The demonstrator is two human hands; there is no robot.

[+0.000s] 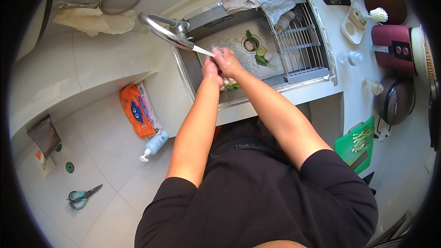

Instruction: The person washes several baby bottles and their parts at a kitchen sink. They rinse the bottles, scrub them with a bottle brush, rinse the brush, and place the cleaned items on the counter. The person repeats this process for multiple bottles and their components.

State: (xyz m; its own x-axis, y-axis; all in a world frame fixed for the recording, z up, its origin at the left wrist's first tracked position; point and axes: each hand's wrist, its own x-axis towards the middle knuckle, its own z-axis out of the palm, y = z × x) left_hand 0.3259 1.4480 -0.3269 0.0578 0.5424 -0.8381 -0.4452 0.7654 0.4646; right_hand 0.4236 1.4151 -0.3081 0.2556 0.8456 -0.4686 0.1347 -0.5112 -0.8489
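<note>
Water runs from the curved metal faucet (165, 34) onto my two wet hands, held close together over the left part of the steel sink (231, 38). My left hand (211, 70) is nearer the sink's left wall; my right hand (226, 62) lies against it, under the stream. Whether anything is between them is hidden by the fingers and water. Below my hands, white and green vegetable pieces (231, 84) lie near the sink's front wall. Around the drain (250, 44) are green leaves (263, 62), a yellow-green round slice (261, 51) and pale round pieces.
A grey dish rack (299, 46) spans the sink's right side. On the right counter stand a baby bottle (355, 58), a maroon appliance (392, 48) and a green cutting board (355, 144) with cut greens. At left are a blue pump bottle (156, 143), an orange wipes pack (136, 110) and scissors (82, 197).
</note>
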